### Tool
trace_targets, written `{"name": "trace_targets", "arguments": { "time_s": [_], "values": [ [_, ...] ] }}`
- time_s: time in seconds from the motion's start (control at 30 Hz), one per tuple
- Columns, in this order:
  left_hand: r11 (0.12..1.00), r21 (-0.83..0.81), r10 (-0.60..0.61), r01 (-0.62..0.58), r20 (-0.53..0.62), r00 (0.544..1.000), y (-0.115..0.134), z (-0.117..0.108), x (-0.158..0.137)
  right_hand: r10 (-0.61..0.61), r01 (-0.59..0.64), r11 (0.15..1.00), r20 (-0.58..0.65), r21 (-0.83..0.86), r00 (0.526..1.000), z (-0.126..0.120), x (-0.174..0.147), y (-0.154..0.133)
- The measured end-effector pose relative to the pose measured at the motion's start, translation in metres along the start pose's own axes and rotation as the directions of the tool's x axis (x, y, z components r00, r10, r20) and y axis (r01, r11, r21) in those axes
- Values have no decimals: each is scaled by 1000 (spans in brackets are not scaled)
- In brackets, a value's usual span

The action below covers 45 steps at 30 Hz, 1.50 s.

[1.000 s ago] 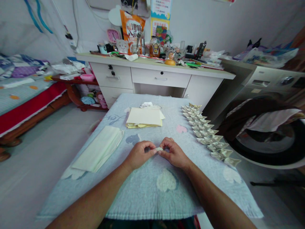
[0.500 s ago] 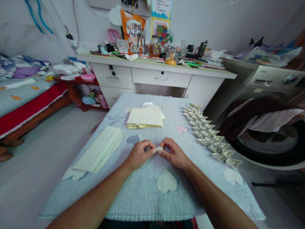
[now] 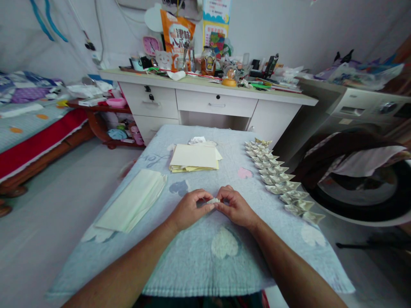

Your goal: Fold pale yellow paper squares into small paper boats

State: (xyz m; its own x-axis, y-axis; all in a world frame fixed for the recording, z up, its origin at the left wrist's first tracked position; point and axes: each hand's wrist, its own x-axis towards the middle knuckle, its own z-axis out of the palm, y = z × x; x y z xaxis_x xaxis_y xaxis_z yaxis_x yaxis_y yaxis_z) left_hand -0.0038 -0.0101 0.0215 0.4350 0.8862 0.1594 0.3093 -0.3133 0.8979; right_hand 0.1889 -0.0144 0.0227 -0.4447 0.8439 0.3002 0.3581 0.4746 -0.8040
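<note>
Between my two hands, over the middle of the cloth-covered table (image 3: 180, 265), is a small folded piece of paper (image 3: 213, 200). My left hand (image 3: 192, 208) pinches its left end between thumb and fingers. At its right end, my right hand (image 3: 236, 206) pinches it the same way. The fingers hide much of the paper, so its full shape does not show. To the right stand several folded paper boats (image 3: 276, 170) in a slanting row. A stack of cream paper sheets (image 3: 194, 156) lies beyond my hands, and a pale green folded paper pile (image 3: 133, 201) lies to the left.
A white desk (image 3: 215, 102) crowded with jars, a snack bag (image 3: 177, 38) and a pink clock (image 3: 150, 45) stands behind the table. On the right is a washing machine (image 3: 362, 109) with cloth hanging from its door. A bed (image 3: 35, 128) is at the left.
The paper has tilted slightly between my hands, and my fingertips have shifted a little on it. The whole view has moved slightly; the stacks and boats stay in place.
</note>
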Motion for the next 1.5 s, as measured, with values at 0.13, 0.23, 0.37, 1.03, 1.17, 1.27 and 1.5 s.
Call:
{"name": "trace_targets", "arguments": {
  "time_s": [0.13,0.23,0.37,1.03,1.17,1.27,1.5],
  "values": [
    [991,-118,-60,65,53,997,-5,0,0,-4,5,1000,37,-8,999,-1,0,-3],
    [967,-243,-74,76,16,997,-10,-1,1,10,-11,1000,26,20,1000,-2,-1,-4],
    [944,-320,-96,80,-35,995,-14,-1,2,69,-62,990,-50,128,996,2,-2,-3],
    [972,-232,-49,30,-76,996,-9,-1,0,78,-61,992,-152,113,985,5,-1,-5],
    [982,-189,-26,7,-99,995,-6,-1,0,61,-49,996,-158,81,986,4,-2,-6],
    [995,-91,15,-27,-130,991,-4,-1,-1,48,-39,997,-162,59,986,4,-3,-5],
    [966,213,187,-148,-181,965,0,-2,-4,71,-60,995,-133,85,988,3,-3,-9]
  ]
}}
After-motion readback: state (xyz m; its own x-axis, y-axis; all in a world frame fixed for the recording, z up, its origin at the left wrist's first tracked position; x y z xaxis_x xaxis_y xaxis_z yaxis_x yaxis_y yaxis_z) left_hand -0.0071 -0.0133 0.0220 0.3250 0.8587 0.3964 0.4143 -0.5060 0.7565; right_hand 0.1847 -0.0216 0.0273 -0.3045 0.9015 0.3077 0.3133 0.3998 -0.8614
